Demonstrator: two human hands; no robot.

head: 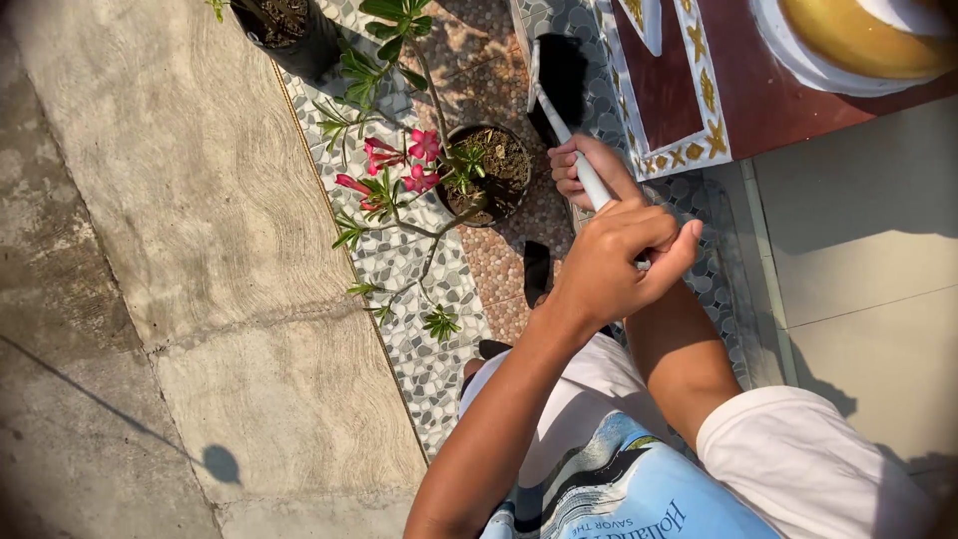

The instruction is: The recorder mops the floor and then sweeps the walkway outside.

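Note:
Both my hands grip a thin white handle (589, 178) that runs up to a dark head (559, 75) over the pebble-patterned tiles. My left hand (619, 265) is closed round the lower part of the handle, its arm coming in from the bottom left. My right hand (579, 168) holds the handle higher up, right beside a black pot (504, 180) filled with soil. From that pot a thin-stemmed plant with pink flowers (404, 165) leans left.
A second black pot (294, 35) with a green plant stands at the top left. Bare concrete (180, 279) covers the left side. A red, white and gold decorated structure (699, 90) stands at the top right, with pale floor tiles (858, 260) below it.

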